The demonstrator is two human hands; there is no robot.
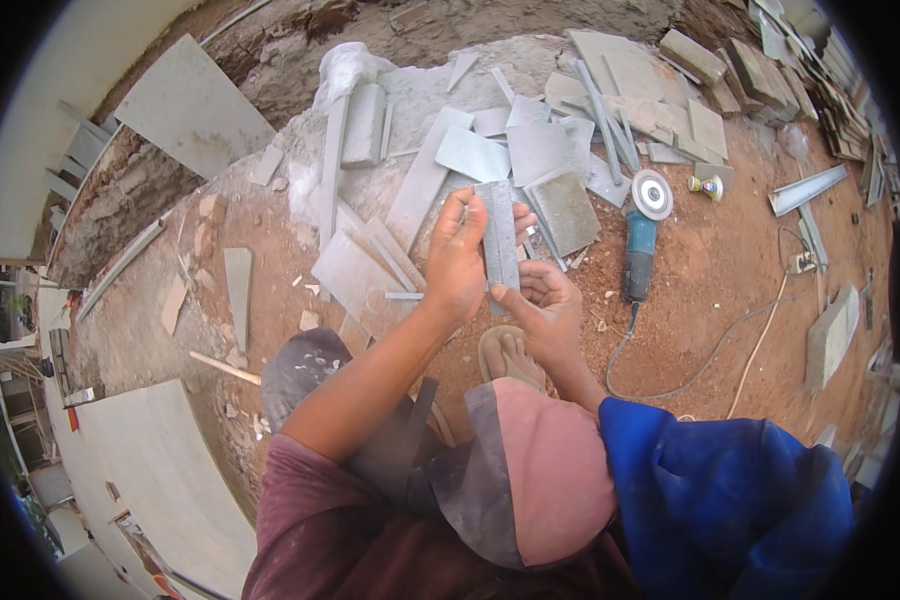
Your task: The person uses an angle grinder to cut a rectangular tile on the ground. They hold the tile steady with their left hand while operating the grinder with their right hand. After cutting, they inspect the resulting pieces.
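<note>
A narrow grey stone strip (pixel 499 238) is held up lengthwise, roughly upright in the picture, between my hands. My left hand (pixel 454 262) is closed round its upper part, with the thumb on the left edge and fingertips showing past the right edge. Lower down, my right hand (pixel 548 312) grips the strip near its bottom end, thumb on its face. Behind the strip lie loose cut tiles, among them a pale bluish one (pixel 473 153) and a rough grey-brown square (pixel 564 211). An angle grinder (pixel 641 245) with a pale disc rests on the soil to the right of my hands.
From the grinder a dark cord (pixel 660 395) curves across the reddish soil. A small round can (pixel 707 187) and a metal channel (pixel 808 190) lie farther right. Stacked slabs (pixel 692 57) stand at the back. A large pale board (pixel 160 470) is at lower left; my sandalled foot (pixel 510 358) is below my hands.
</note>
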